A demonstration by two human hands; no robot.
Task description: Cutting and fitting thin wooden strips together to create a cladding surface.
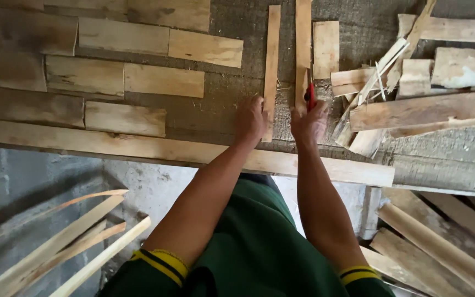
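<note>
My left hand (250, 120) rests on the near end of a narrow upright wooden strip (272, 66) lying on the workbench. My right hand (309, 122) grips a red-handled tool (310, 96), probably a small knife, held against a second narrow strip (303, 44) just to the right. The tool's blade is hidden behind the strip and my fingers. Both strips run away from me, side by side, a few centimetres apart.
Flat wooden blocks (123, 77) lie in rows on the bench's left half. A long plank (166, 148) runs along the bench's front edge. Offcuts and splinters (391, 82) pile up at the right. Thin slats (67, 242) lean at lower left, thicker boards (435, 242) at lower right.
</note>
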